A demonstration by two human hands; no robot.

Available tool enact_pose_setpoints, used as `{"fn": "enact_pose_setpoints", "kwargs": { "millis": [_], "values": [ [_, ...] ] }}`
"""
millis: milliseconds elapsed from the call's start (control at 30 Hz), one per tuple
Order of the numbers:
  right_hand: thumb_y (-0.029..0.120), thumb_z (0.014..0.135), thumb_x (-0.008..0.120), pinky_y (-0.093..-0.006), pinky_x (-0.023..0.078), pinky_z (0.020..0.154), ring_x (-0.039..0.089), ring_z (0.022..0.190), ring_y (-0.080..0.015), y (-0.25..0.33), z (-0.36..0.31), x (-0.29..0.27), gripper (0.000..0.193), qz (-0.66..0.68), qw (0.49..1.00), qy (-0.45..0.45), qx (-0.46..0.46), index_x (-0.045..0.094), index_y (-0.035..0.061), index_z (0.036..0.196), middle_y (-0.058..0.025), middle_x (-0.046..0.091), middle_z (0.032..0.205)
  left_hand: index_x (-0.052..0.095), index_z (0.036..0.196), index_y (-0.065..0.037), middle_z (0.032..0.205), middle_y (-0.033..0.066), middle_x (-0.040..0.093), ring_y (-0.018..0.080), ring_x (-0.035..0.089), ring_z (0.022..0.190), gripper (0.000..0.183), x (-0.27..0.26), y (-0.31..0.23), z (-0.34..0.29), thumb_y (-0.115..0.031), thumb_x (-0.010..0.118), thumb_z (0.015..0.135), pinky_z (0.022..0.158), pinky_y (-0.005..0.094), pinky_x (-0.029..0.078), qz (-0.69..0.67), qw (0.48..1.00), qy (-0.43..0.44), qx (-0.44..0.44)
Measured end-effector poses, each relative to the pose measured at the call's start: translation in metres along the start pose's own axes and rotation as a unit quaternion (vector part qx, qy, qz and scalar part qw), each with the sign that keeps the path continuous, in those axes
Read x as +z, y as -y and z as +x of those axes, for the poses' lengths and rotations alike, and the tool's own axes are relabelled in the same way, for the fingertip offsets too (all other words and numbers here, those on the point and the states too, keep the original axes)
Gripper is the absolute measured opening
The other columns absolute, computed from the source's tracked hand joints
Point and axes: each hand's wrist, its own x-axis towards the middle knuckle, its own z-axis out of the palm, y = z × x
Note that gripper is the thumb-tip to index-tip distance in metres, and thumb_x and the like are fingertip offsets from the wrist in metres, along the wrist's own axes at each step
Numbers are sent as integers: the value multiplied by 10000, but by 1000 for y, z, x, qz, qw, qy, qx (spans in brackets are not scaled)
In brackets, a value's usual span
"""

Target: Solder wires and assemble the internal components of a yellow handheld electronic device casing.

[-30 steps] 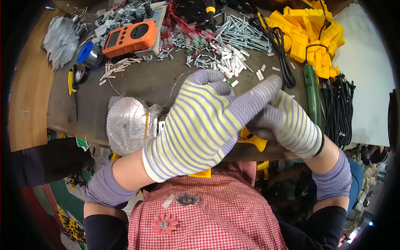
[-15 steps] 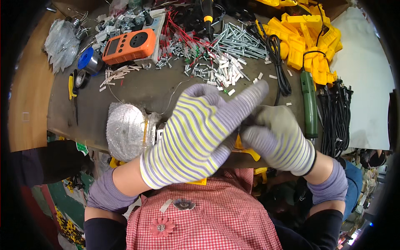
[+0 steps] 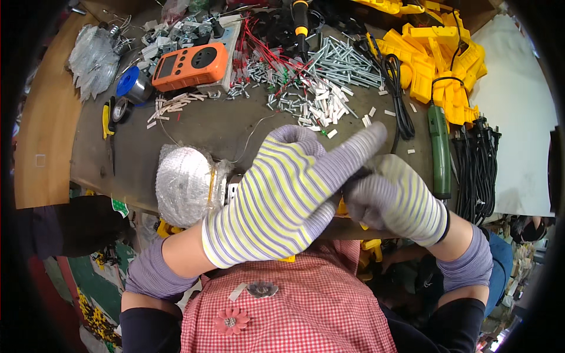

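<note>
Two hands in striped knitted work gloves are shown meeting over the near edge of a dark workbench (image 3: 194,126). The left hand (image 3: 276,197) is laid flat across the right, its fingers (image 3: 353,154) extended and close together. The right hand (image 3: 400,200) is curled; whether its fingers are closed on anything cannot be told. A small yellow plastic part (image 3: 342,207) is glimpsed between and beneath the gloves, largely hidden. It is judged light, rigid and smooth, best pinched at its edges. Nearby are seen a bubble-wrap bundle (image 3: 185,182), an orange handheld meter (image 3: 189,66), scattered metal screws (image 3: 321,76) and a green-handled tool (image 3: 438,150)
</note>
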Motion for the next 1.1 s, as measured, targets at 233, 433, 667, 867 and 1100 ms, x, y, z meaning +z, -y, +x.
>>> {"fn": "enact_pose_setpoints", "kwargs": {
  "millis": [233, 433, 667, 867, 1100],
  "values": [
    [312, 823, 705, -363, 480, 587, 631, 703, -223, 15, -7, -16, 250, -186, 981, 15, 61, 678, 65, 848, -54, 604, 733, 472, 1488, -97, 722, -23, 581, 182, 623, 789, 824, 4, 4, -1, -18, 696, 698, 1004, 406, 406, -37, 999, -5, -3],
    [212, 846, 710, -361, 508, 625, 652, 760, -264, 11, -4, -10, 160, -27, 989, 111, 92, 660, 62, 867, -76, 651, 804, 568, 1412, -144, 685, -13, 584, 191, 626, 701, 719, 4, -6, 4, -33, 697, 714, 997, 422, 420, 59, 998, 3, 29],
    [191, 878, 698, -372, 520, 695, 670, 803, -317, -15, 8, -28, 173, -27, 979, -5, 203, 670, 31, 934, -157, 676, 880, 581, 1388, -99, 688, 4, 615, 198, 642, 721, 629, 12, -5, -2, -75, 663, 766, 978, 445, 444, 134, 991, -25, 15],
    [109, 899, 679, -308, 529, 759, 658, 754, -221, -105, 110, -24, 293, -294, 932, -198, -80, 662, 93, 1190, -134, 689, 1000, 411, 1495, -23, 880, 44, 715, 180, 639, 986, 721, 4, 13, -27, -15, 653, 816, 998, 374, 446, -226, 964, -50, -127],
    [56, 834, 663, -354, 529, 752, 659, 844, -283, -140, 177, -2, 256, -355, 913, -198, -36, 704, 101, 1083, -109, 652, 949, 605, 1252, -3, 1192, 111, 653, 205, 622, 1106, 438, -20, 36, -23, -40, 688, 824, 980, 348, 478, -198, 959, -129, -154]
  ]
}}
